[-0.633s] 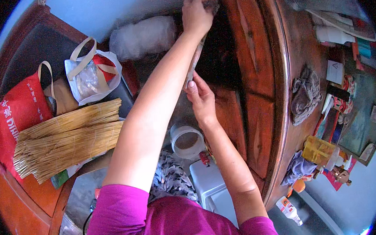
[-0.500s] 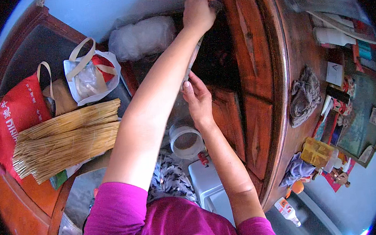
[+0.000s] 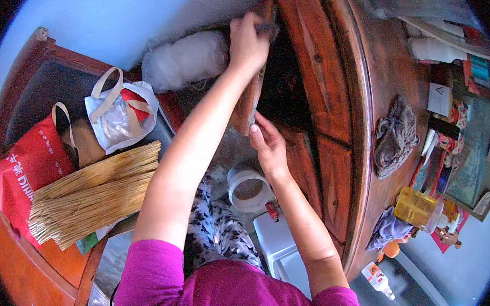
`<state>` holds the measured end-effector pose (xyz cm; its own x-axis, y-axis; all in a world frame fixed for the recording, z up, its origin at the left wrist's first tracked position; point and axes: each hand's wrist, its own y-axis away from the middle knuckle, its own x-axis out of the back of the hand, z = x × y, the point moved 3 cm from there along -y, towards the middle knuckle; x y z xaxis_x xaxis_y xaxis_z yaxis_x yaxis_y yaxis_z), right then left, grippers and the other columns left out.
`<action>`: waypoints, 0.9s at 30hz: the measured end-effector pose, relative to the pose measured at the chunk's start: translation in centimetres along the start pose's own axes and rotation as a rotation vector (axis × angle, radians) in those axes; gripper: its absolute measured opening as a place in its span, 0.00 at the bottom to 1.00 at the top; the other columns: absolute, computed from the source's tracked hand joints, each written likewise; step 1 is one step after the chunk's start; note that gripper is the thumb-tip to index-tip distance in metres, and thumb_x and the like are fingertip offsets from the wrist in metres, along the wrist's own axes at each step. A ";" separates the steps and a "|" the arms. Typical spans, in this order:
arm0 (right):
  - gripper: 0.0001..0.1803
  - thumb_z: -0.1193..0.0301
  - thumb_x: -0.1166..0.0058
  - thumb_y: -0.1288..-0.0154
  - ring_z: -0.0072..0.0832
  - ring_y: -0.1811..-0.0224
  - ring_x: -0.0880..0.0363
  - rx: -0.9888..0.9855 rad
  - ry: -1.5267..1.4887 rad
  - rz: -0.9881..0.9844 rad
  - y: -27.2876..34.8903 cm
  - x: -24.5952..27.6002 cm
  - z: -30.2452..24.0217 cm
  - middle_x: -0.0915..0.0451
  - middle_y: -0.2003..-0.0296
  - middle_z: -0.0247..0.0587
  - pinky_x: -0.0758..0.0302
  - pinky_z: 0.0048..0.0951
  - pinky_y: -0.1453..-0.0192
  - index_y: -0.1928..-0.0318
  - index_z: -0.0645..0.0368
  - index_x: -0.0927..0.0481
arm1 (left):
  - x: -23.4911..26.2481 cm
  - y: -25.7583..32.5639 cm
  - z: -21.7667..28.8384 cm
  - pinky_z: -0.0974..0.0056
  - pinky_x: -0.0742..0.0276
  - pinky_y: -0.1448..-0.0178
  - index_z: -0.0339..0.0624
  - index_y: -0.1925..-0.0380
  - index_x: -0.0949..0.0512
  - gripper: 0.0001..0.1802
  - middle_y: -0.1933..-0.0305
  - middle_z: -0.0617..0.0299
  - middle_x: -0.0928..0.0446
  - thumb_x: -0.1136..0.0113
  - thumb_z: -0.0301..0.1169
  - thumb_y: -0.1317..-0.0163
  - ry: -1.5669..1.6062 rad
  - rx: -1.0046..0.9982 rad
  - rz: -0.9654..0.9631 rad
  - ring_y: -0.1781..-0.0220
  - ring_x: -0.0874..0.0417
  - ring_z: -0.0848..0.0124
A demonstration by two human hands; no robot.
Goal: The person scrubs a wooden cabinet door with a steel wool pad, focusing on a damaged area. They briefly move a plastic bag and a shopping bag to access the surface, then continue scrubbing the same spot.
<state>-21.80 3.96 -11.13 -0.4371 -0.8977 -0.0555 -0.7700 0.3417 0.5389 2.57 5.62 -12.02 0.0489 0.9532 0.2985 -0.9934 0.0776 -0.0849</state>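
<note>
Head view, board: your two hands hold a brown wooden board (image 3: 248,104) on edge at 12 o'clock, before the dark opening of the wooden cabinet (image 3: 323,89).
Left hand (image 3: 248,42): closed around its top end.
Right hand (image 3: 267,142): fingers curled under its lower end.
Handling: it looks stiff, hard and rather heavy; keep one hand on each end.
Nearby: a round plastic tub (image 3: 249,188) at 6 o'clock of the board.

pale blue wall (image 3: 131,24), dark wooden cabinet (image 3: 332,88), daylight.
</note>
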 end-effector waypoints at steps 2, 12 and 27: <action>0.26 0.62 0.40 0.25 0.17 0.49 0.23 -0.003 0.026 -0.042 -0.1 -1.0 -0.6 0.17 0.47 0.29 0.27 0.25 0.45 0.31 0.53 0.26 | -1.2 -5.1 -0.6 0.47 0.28 0.38 0.42 0.53 0.24 0.16 0.49 0.41 0.27 0.35 0.27 0.42 -0.120 -0.107 0.090 0.43 0.26 0.41; 0.26 0.58 0.38 0.27 0.15 0.52 0.23 -0.005 -0.029 0.024 -0.3 0.0 0.1 0.17 0.50 0.25 0.27 0.23 0.47 0.33 0.52 0.24 | 4.3 6.9 -1.4 0.55 0.29 0.37 0.39 0.58 0.25 0.12 0.53 0.50 0.26 0.36 0.22 0.41 0.083 -0.081 -0.260 0.45 0.24 0.53; 0.18 0.64 0.45 0.23 0.23 0.52 0.21 0.232 0.241 0.223 1.0 2.0 -1.2 0.16 0.54 0.36 0.25 0.26 0.44 0.41 0.63 0.20 | 2.0 6.9 0.2 0.53 0.26 0.44 0.39 0.62 0.23 0.11 0.56 0.48 0.27 0.33 0.22 0.45 0.078 -0.147 0.018 0.50 0.23 0.48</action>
<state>-22.85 2.20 -9.72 -0.5048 -0.8248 0.2547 -0.7652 0.5641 0.3101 -4.20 8.03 -11.83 0.0452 0.9741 0.2214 -0.9684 0.0971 -0.2297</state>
